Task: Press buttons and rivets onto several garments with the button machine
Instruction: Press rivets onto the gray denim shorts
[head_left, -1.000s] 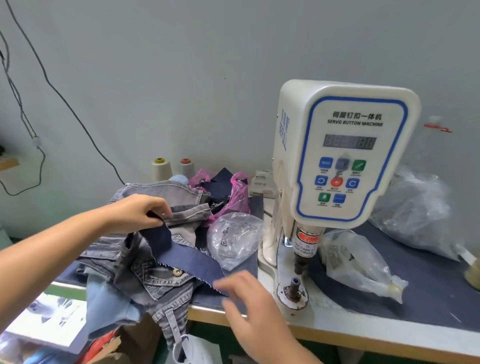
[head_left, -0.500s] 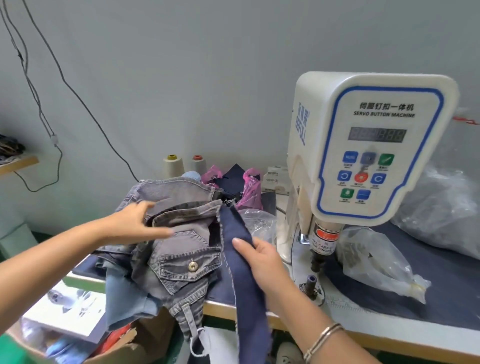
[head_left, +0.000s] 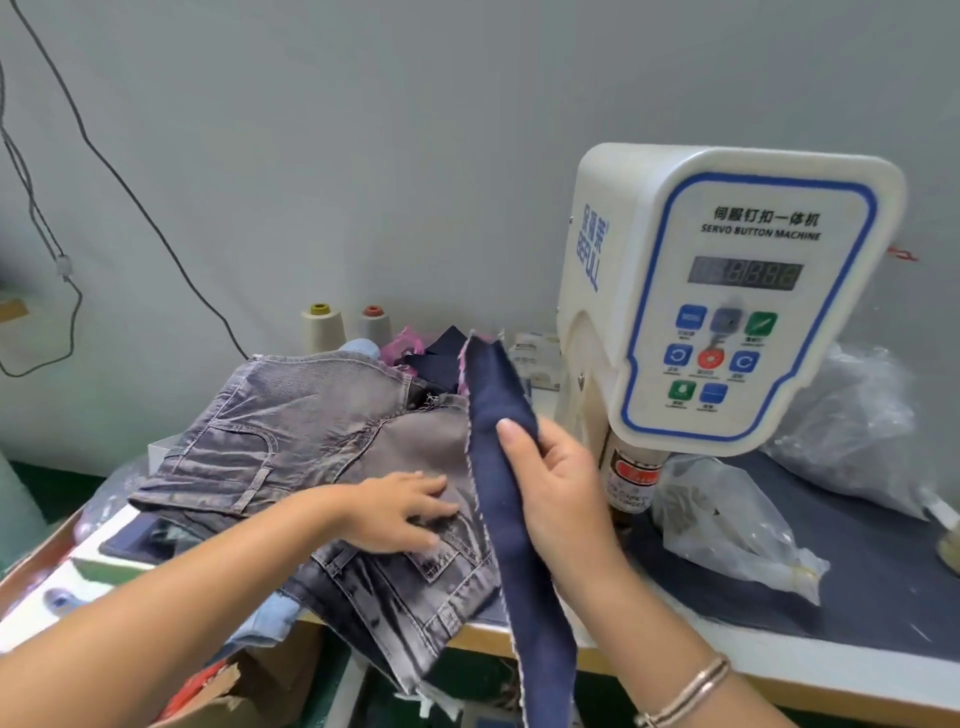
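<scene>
A white servo button machine (head_left: 727, 291) stands on the table at the right. A pile of grey washed denim garments (head_left: 311, 431) lies left of it. My right hand (head_left: 556, 488) grips a long dark blue denim strip (head_left: 498, 400) and holds it upright in front of the machine; the strip's lower end hangs past the table edge. My left hand (head_left: 400, 512) rests flat, fingers spread, on the grey denim near a pocket. The machine's lower die is hidden behind my right hand.
A clear plastic bag of metal parts (head_left: 727, 525) lies right of the machine's press head, a larger bag (head_left: 852, 431) behind it. Two thread cones (head_left: 323, 327) stand by the wall. A cardboard box (head_left: 249, 691) sits below the table's left edge.
My right hand raised the blue strip higher beside the machine. My left hand slid down and right onto the grey denim, which now lies flatter with its pocket side spread out.
</scene>
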